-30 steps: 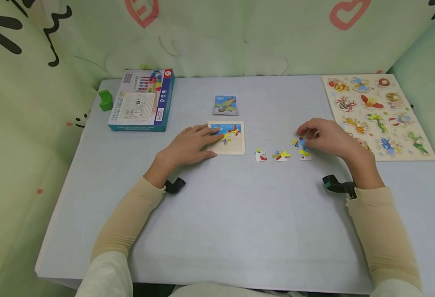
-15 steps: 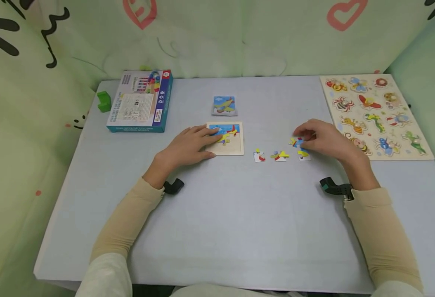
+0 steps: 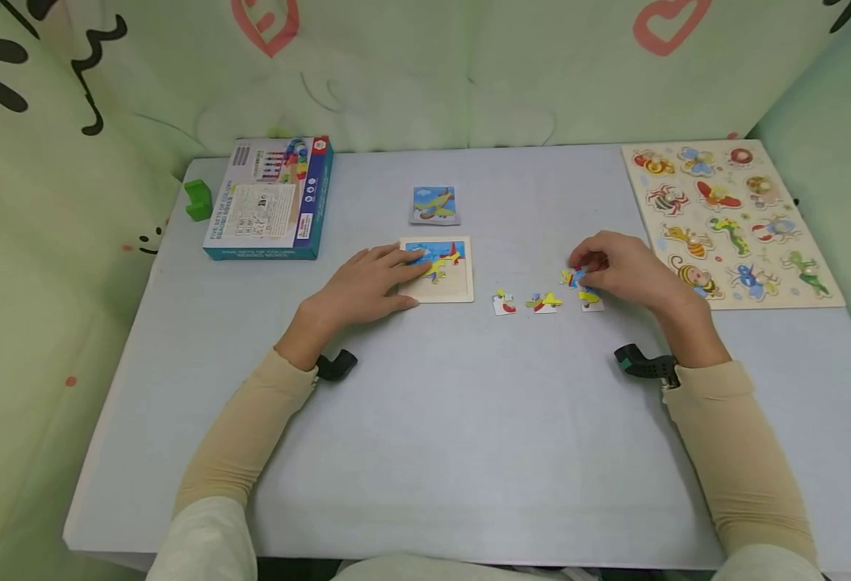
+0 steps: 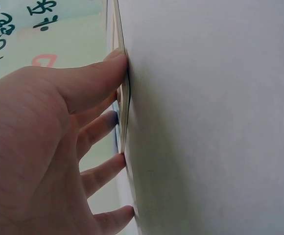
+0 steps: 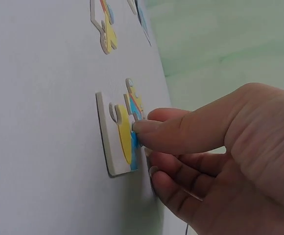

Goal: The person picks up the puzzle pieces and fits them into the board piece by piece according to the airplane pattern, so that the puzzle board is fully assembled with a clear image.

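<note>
In the head view my left hand (image 3: pixel 363 284) rests with fingers spread on the left part of a small wooden puzzle board (image 3: pixel 457 290). That board shows an aeroplane picture at its top and bare wood below. The left wrist view has the thumb (image 4: pixel 95 81) touching the board's edge. My right hand (image 3: pixel 625 269) pinches a blue, red and yellow jigsaw piece (image 5: pixel 133 104) between thumb and fingers, low over the table. Right beside it lies a yellow and white jigsaw piece (image 5: pixel 124 139). Two more jigsaw pieces, one red and white (image 3: pixel 503 304), one mostly yellow (image 3: pixel 544 303), lie between board and hand.
A picture card (image 3: pixel 434 205) of a yellow aeroplane lies behind the board. At the back left are a boxed game (image 3: pixel 266 202) and a green block (image 3: pixel 198 200). A large insect puzzle board (image 3: pixel 734 226) lies at the right, near my right forearm.
The view has shifted slightly. My right hand has moved a little to the left, still at the blue, red and yellow jigsaw piece. My left hand stays on the board.
</note>
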A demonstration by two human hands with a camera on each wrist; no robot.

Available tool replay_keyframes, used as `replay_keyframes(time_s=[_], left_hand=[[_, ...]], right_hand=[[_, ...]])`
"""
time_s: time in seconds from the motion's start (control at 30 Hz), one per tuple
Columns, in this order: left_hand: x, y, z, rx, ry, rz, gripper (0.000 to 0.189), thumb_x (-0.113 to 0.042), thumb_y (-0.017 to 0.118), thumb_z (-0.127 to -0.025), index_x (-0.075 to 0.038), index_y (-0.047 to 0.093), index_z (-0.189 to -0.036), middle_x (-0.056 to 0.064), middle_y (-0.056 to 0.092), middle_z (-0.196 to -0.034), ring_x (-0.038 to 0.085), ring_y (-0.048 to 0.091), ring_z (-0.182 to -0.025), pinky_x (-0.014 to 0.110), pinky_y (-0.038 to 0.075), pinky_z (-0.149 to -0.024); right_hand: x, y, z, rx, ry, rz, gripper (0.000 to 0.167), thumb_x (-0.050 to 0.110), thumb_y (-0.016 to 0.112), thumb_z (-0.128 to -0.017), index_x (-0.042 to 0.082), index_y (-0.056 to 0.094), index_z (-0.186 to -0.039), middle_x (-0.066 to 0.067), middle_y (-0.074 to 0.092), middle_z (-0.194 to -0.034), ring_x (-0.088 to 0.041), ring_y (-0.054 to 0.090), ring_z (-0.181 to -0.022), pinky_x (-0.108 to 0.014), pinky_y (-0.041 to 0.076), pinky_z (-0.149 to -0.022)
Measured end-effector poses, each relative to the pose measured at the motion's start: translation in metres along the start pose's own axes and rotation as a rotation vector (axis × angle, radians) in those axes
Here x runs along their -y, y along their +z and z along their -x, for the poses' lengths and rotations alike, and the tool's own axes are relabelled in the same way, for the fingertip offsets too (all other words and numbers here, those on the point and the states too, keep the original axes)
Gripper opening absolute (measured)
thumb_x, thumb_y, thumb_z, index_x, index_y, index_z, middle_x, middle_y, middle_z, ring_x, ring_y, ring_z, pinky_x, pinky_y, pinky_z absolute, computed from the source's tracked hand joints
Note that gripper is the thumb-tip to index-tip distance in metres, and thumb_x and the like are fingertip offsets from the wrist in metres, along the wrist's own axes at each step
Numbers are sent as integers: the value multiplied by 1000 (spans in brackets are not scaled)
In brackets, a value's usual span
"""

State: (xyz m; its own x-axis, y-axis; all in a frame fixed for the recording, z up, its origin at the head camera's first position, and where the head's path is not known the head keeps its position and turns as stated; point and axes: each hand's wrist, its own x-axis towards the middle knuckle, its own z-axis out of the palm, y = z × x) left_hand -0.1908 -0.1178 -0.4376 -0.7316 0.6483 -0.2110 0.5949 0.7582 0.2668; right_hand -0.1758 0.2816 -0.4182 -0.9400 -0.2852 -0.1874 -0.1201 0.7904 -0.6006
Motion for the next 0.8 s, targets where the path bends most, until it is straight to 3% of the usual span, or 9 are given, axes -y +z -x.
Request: replay_keyframes(time_s=[0.4,0.8], left_hand=[[-3,-2,2,6,-2,11,63,-52,52,-99,-34,31,-156,-7,28,-165,27,17,-155,55,18,-124],[-3,-2,1,3,-1,11,62,-52,51,-99,-35,31,-156,-7,27,-165,27,17,-155,55,17,-125]], right_hand=[[-1,1,-1,2,49,-30,19,0,63,-87,3,67,-106,-13,62,-96,-22,52,-87,-20,42,-69],[2,2,-7,-12,52,-119,13,0,60,-91,4,67,-101,-12,63,-96,-20,52,-85,-19,45,-69]])
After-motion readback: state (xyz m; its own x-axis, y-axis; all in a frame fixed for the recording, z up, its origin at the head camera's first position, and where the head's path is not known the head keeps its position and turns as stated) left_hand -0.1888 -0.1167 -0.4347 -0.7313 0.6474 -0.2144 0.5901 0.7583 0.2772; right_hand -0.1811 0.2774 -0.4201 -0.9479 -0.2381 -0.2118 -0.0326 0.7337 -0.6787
